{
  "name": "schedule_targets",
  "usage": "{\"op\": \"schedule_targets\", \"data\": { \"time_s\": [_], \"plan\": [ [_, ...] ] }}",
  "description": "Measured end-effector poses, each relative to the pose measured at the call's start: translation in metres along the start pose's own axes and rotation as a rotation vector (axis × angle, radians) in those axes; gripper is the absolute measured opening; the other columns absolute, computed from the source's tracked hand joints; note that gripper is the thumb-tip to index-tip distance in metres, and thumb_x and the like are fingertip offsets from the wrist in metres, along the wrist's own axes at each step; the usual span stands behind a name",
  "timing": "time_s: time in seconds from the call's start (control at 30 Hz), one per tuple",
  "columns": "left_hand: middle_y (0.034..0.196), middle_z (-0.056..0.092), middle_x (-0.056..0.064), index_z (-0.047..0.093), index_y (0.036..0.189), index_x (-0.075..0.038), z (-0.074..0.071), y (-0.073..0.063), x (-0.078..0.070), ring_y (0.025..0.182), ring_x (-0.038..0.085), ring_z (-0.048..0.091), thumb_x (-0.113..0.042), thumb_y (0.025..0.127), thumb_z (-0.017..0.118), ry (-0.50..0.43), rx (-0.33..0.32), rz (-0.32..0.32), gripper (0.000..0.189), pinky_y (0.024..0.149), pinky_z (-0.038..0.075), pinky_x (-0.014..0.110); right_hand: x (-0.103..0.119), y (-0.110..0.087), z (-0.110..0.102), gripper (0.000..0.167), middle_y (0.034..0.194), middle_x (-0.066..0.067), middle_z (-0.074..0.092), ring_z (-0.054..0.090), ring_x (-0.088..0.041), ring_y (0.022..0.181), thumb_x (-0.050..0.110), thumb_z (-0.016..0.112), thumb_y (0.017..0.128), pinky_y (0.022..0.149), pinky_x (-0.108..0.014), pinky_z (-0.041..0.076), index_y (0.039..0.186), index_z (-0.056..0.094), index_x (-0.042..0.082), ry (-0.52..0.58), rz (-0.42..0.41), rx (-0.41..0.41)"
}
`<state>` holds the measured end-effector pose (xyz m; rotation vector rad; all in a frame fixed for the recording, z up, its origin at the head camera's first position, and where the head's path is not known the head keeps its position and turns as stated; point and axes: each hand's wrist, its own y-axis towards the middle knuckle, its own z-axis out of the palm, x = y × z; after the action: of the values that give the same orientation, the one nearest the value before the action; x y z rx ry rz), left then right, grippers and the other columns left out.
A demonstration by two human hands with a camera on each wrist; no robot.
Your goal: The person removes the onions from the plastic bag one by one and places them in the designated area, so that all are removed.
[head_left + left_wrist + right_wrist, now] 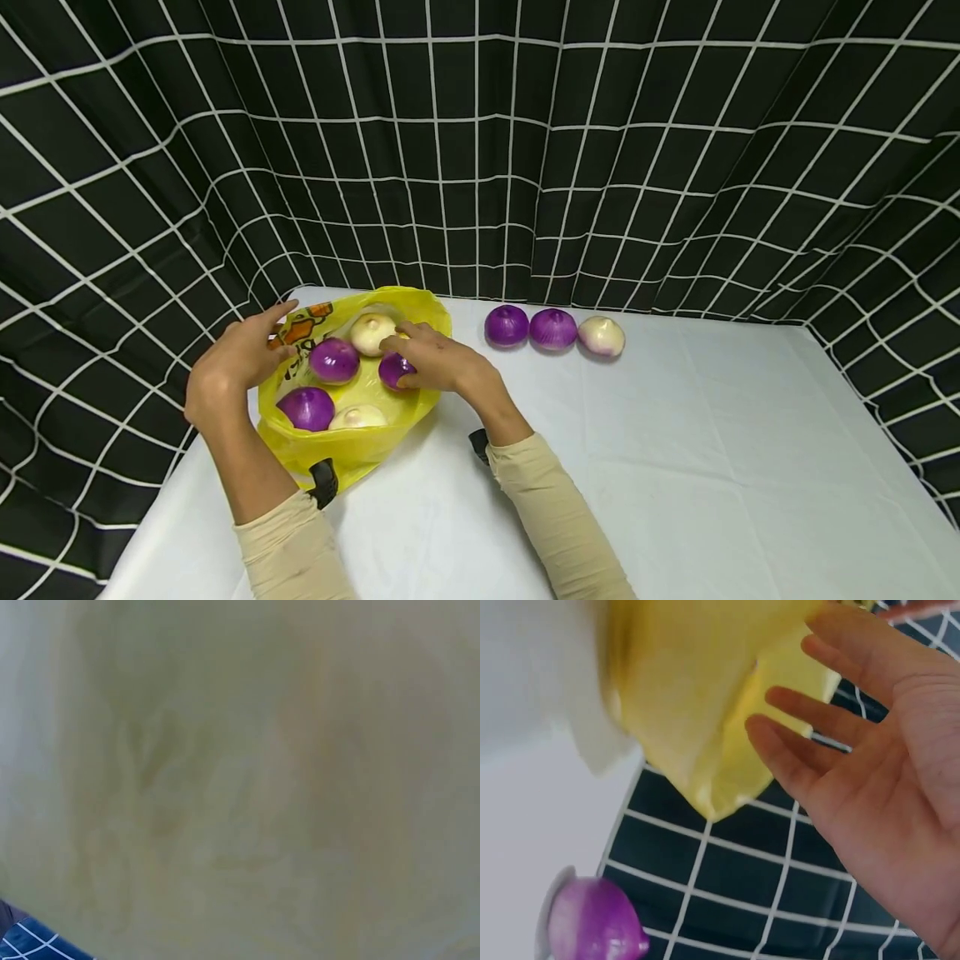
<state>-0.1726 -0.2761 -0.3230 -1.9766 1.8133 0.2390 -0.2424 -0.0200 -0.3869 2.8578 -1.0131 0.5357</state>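
Note:
A yellow plastic bag (352,450) with dark and orange print lies with its mouth wide apart on the white table. Inside are purple onions (334,361) and pale onions (372,334). At the bag's left rim, my left hand (228,367) holds the plastic between thumb and fingers; its wrist view is filled by blurred bag. My right hand (438,362) reaches over the right rim, its fingertips at another purple onion (393,371) in the bag. From the right wrist, the right hand (870,750) shows loosely extended fingers and a bare palm beside the yellow plastic.
Behind the bag's right side, two purple onions (506,326) and one pale onion (602,337) stand in a row near the table's back edge. A black curtain (480,150) with white grid lines surrounds the white tabletop (697,467).

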Motion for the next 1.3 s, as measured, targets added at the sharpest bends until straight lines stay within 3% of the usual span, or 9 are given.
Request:
{"op": "schedule_targets", "data": {
  "time_s": [0.2, 0.4, 0.7, 0.9, 1.13, 1.3],
  "plan": [
    [0.152, 0.045, 0.040, 0.020, 0.167, -0.011, 0.000, 0.000, 0.001, 0.134, 0.055, 0.050, -0.011, 0.105, 0.059, -0.009, 0.000, 0.002, 0.073, 0.114, 0.038, 0.075, 0.004, 0.007, 0.012, 0.056, 0.155, -0.014, 0.051, 0.053, -0.031, 0.140, 0.026, 0.074, 0.098, 0.120, -0.044, 0.047, 0.150, 0.054, 0.021, -0.090, 0.029, 0.040],
    [0.153, 0.044, 0.039, 0.020, 0.167, -0.011, -0.001, 0.000, 0.000, 0.135, 0.055, 0.050, -0.012, 0.105, 0.059, -0.013, 0.000, 0.003, 0.073, 0.113, 0.039, 0.075, 0.003, 0.007, 0.013, 0.045, 0.142, -0.009, 0.059, 0.061, -0.027, 0.121, 0.024, 0.072, 0.100, 0.110, -0.040, 0.053, 0.143, 0.060, 0.020, -0.115, 0.021, 0.039],
    [0.153, 0.045, 0.039, 0.021, 0.167, -0.012, 0.000, -0.001, -0.001, 0.133, 0.054, 0.052, -0.011, 0.105, 0.059, -0.014, -0.007, 0.001, 0.073, 0.113, 0.040, 0.074, 0.004, 0.009, 0.017, 0.041, 0.145, -0.012, 0.054, 0.059, -0.029, 0.123, 0.020, 0.070, 0.101, 0.108, -0.042, 0.055, 0.140, 0.060, 0.021, -0.127, 0.039, 0.034],
    [0.153, 0.045, 0.039, 0.021, 0.167, -0.011, 0.000, 0.000, -0.001, 0.133, 0.055, 0.052, -0.011, 0.105, 0.059, -0.009, -0.005, 0.003, 0.073, 0.113, 0.039, 0.074, 0.001, 0.009, 0.019, 0.040, 0.130, -0.011, 0.061, 0.061, -0.026, 0.113, 0.020, 0.074, 0.098, 0.101, -0.040, 0.056, 0.135, 0.059, 0.021, -0.135, 0.042, 0.029],
    [0.152, 0.045, 0.039, 0.021, 0.167, -0.011, 0.000, 0.000, -0.001, 0.133, 0.055, 0.052, -0.011, 0.105, 0.058, -0.003, -0.008, 0.005, 0.072, 0.113, 0.040, 0.074, 0.000, 0.005, 0.012, 0.040, 0.137, -0.011, 0.056, 0.055, -0.027, 0.116, 0.025, 0.075, 0.097, 0.105, -0.043, 0.053, 0.135, 0.060, 0.024, -0.108, 0.008, -0.052],
    [0.152, 0.045, 0.040, 0.022, 0.167, -0.011, 0.001, 0.000, -0.001, 0.132, 0.054, 0.053, -0.011, 0.105, 0.058, -0.007, -0.017, 0.010, 0.072, 0.112, 0.041, 0.074, -0.003, -0.005, -0.003, 0.042, 0.130, -0.010, 0.058, 0.054, -0.028, 0.116, 0.022, 0.077, 0.096, 0.099, -0.040, 0.052, 0.135, 0.062, 0.022, -0.075, -0.024, -0.154]
  ]
}}
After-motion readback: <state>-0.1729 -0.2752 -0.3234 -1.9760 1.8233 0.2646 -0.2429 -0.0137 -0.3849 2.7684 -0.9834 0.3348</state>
